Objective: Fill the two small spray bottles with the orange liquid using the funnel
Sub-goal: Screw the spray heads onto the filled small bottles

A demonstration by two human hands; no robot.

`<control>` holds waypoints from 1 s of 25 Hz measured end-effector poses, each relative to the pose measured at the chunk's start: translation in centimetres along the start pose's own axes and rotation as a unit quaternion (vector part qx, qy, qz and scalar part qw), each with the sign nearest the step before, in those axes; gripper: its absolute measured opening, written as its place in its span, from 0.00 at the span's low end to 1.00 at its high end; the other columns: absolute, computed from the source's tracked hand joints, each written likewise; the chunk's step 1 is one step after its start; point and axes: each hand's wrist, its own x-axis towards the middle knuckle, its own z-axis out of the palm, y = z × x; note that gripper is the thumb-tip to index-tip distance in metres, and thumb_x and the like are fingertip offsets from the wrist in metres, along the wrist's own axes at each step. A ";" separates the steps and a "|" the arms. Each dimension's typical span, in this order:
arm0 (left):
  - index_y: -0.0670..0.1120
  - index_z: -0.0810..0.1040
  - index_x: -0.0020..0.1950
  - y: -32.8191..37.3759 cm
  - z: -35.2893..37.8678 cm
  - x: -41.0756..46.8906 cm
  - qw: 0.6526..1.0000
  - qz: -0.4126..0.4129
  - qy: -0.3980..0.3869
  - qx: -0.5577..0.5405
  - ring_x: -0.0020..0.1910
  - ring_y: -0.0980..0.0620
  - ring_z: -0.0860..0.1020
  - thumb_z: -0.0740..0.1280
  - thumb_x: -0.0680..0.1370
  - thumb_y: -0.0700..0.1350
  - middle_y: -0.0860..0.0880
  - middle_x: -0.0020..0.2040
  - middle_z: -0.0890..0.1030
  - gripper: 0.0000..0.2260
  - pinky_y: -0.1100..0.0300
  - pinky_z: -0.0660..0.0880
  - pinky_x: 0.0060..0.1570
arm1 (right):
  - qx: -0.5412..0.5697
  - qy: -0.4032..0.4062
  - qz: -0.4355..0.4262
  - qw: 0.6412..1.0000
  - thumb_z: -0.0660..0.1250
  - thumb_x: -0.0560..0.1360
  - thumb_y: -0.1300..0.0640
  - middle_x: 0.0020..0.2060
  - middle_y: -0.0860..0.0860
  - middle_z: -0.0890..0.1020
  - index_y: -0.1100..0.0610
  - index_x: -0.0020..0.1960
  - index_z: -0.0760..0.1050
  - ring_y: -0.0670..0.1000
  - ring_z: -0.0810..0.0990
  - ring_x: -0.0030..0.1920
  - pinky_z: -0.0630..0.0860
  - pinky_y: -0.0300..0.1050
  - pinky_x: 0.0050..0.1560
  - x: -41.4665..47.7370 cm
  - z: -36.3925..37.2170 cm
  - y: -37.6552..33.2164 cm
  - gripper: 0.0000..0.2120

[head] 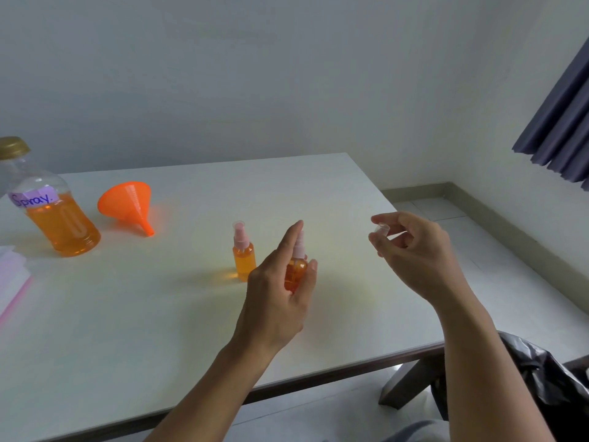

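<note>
My left hand (277, 288) grips a small spray bottle (295, 274) full of orange liquid, held above the table, with the index finger raised beside its pink spray head. My right hand (411, 250) pinches a small clear cap (381, 229) off to the right of that bottle. A second small spray bottle (243, 255), also holding orange liquid and capped, stands upright on the white table (159, 314) just left of my left hand. The orange funnel (127, 204) lies on its side at the back left. Beside it stands the large bottle (60, 218) of orange liquid, labelled "Spray", with a gold lid.
White and pink papers (11, 279) lie at the table's left edge. The table's right edge runs close to my right arm, with tiled floor beyond. A dark curtain (561, 122) hangs at the upper right, and a black bag (541, 371) sits at the lower right.
</note>
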 end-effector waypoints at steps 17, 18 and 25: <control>0.61 0.61 0.70 0.0 2.0 2.8 0.975 0.002 0.001 0.223 0.43 0.51 0.83 0.53 0.83 0.55 0.50 0.52 0.85 0.15 0.48 0.73 0.54 | -0.003 -0.009 -0.010 1.000 0.71 0.78 0.54 0.39 0.42 0.84 0.46 0.55 0.83 0.41 0.82 0.35 0.74 0.36 0.39 0.1 -0.3 0.2 0.08; 0.60 0.62 0.69 -0.1 2.3 2.9 0.979 0.000 -0.004 0.203 0.42 0.48 0.83 0.53 0.83 0.54 0.48 0.52 0.85 0.14 0.48 0.77 0.47 | -0.002 -0.008 -0.010 1.000 0.71 0.78 0.54 0.38 0.42 0.84 0.46 0.55 0.83 0.41 0.82 0.35 0.74 0.36 0.39 0.2 -0.4 0.2 0.08; 0.58 0.60 0.69 -0.2 2.2 2.8 0.982 0.004 -0.015 0.191 0.42 0.48 0.83 0.54 0.83 0.52 0.50 0.57 0.84 0.14 0.50 0.79 0.48 | 0.013 -0.013 -0.018 1.000 0.70 0.78 0.54 0.39 0.43 0.85 0.44 0.53 0.83 0.43 0.84 0.36 0.77 0.40 0.42 0.3 -0.2 0.1 0.06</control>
